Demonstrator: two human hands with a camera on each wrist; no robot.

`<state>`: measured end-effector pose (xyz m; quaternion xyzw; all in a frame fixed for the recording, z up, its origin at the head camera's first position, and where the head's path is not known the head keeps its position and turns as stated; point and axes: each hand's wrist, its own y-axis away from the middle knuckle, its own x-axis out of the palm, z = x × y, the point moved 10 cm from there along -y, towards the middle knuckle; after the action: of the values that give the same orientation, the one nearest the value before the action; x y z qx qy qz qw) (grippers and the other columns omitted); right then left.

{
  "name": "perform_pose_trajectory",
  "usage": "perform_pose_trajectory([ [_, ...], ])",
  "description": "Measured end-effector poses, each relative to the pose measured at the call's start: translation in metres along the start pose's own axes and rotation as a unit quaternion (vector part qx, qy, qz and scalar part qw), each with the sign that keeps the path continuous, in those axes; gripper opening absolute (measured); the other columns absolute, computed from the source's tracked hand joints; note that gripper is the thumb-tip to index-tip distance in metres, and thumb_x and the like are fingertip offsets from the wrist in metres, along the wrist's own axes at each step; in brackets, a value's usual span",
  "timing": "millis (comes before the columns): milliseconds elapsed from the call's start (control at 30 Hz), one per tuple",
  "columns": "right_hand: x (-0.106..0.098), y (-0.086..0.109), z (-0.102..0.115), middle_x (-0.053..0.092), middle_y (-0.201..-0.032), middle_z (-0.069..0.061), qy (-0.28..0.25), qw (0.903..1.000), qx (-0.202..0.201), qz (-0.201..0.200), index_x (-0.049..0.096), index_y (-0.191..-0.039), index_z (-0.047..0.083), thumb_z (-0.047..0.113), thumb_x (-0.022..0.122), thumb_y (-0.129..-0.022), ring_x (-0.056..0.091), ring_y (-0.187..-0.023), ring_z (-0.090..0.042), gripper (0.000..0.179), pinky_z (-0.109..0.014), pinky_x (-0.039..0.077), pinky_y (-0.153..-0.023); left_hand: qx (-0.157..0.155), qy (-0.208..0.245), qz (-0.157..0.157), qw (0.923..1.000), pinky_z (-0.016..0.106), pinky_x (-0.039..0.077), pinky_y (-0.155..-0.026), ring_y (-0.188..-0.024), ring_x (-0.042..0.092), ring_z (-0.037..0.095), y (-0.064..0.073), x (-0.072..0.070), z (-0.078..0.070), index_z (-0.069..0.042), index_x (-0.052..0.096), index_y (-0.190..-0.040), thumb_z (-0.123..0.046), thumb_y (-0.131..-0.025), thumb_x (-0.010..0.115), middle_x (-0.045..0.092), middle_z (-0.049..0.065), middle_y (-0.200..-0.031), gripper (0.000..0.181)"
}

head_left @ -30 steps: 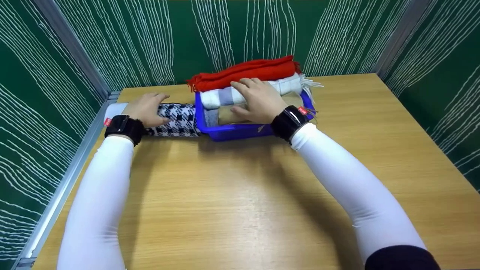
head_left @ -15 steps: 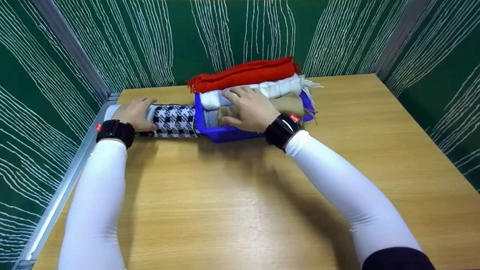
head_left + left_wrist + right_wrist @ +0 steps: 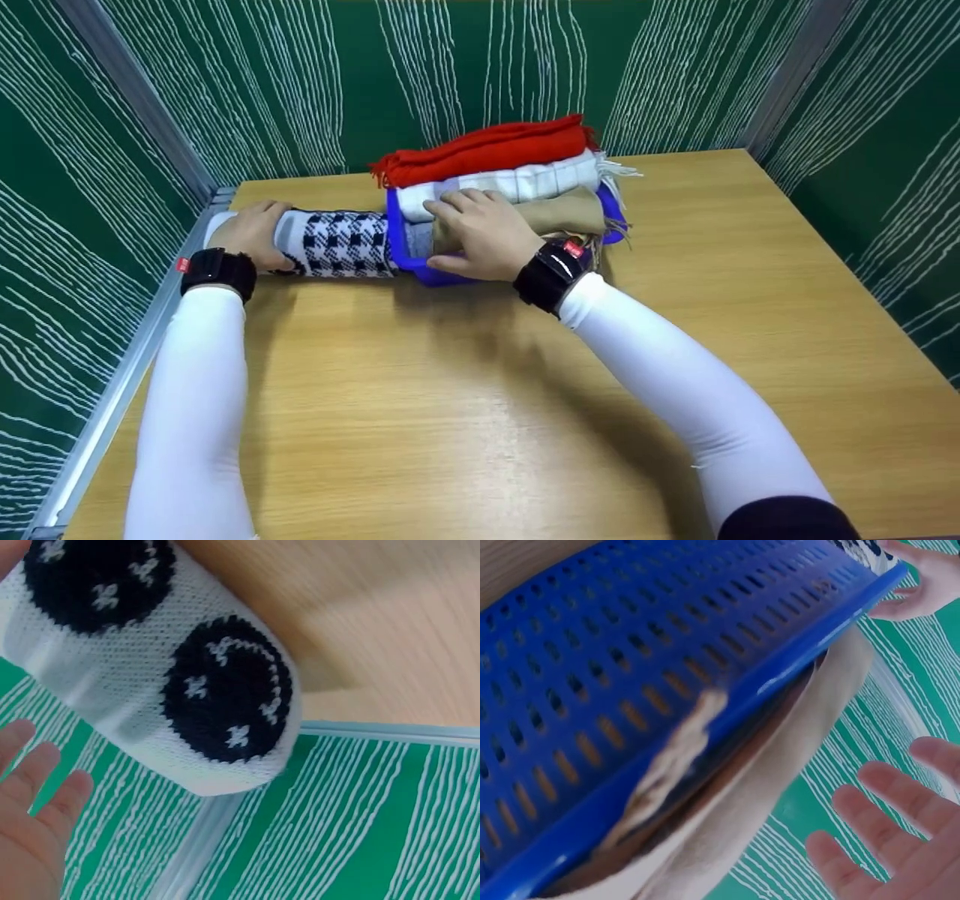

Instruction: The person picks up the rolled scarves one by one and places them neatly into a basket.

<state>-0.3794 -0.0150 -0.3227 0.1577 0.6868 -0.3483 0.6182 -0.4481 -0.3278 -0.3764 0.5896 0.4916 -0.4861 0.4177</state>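
A rolled black-and-white knitted scarf (image 3: 345, 244) lies left of the blue basket (image 3: 442, 277). Over its left end my left hand (image 3: 247, 234) spreads its fingers. The left wrist view shows the knit roll (image 3: 105, 667) with black round patches, fingers (image 3: 45, 765) relaxed beside it. My right hand (image 3: 484, 234) is over the basket's front with fingers spread, overlapping a tan rolled scarf (image 3: 566, 212). In the right wrist view its fingers (image 3: 885, 825) extend apart from the perforated basket wall (image 3: 630, 660). Behind the tan roll are a white checked scarf (image 3: 536, 181) and a red scarf (image 3: 487, 150).
A grey fabric piece (image 3: 418, 240) shows inside the basket's left end. Green panels with white streaks (image 3: 510, 67) border the wooden table (image 3: 450, 420) at the back and sides. A metal frame strip (image 3: 112, 397) runs along the left edge.
My left hand has moved left along the black-and-white scarf, uncovering more of it. My right hand has shifted left and nearer over the basket, baring more of the tan scarf.
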Motion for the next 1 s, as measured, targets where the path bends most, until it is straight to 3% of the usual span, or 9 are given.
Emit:
perform_pose_trajectory([
  [300, 0.003, 0.002, 0.011, 0.058, -0.157, -0.019, -0.004, 0.9999, -0.013, 0.001, 0.047, -0.164, 0.013, 0.062, 0.071, -0.099, 0.053, -0.146, -0.040, 0.085, -0.062, 0.042, -0.122, -0.017, -0.018, 0.019, 0.9995, 0.071, 0.029, -0.128, -0.156, 0.031, 0.056, -0.005, 0.010, 0.007, 0.001, 0.037, -0.164, -0.011, -0.075, 0.090, 0.035, 0.034, -0.168, 0.105],
  [700, 0.006, 0.004, 0.020, 0.058, -0.157, -0.019, -0.006, 0.9996, -0.026, 0.004, 0.044, -0.167, 0.015, 0.059, 0.070, -0.100, 0.054, -0.145, -0.040, 0.084, -0.064, 0.042, -0.121, 0.002, -0.054, 0.044, 0.9976, 0.075, 0.023, -0.129, -0.160, 0.023, 0.056, -0.015, 0.027, -0.007, 0.000, 0.028, -0.169, -0.006, -0.074, 0.085, 0.029, 0.032, -0.173, 0.111],
  [1000, 0.011, 0.005, 0.020, 0.058, -0.157, -0.019, -0.010, 0.9995, -0.027, 0.012, 0.047, -0.165, 0.012, 0.059, 0.069, -0.101, 0.054, -0.145, -0.041, 0.082, -0.065, 0.041, -0.123, -0.011, -0.072, 0.056, 0.9958, 0.077, 0.024, -0.127, -0.158, 0.026, 0.058, -0.015, 0.035, -0.010, -0.003, 0.028, -0.169, -0.002, -0.077, 0.084, 0.034, 0.031, -0.171, 0.108],
])
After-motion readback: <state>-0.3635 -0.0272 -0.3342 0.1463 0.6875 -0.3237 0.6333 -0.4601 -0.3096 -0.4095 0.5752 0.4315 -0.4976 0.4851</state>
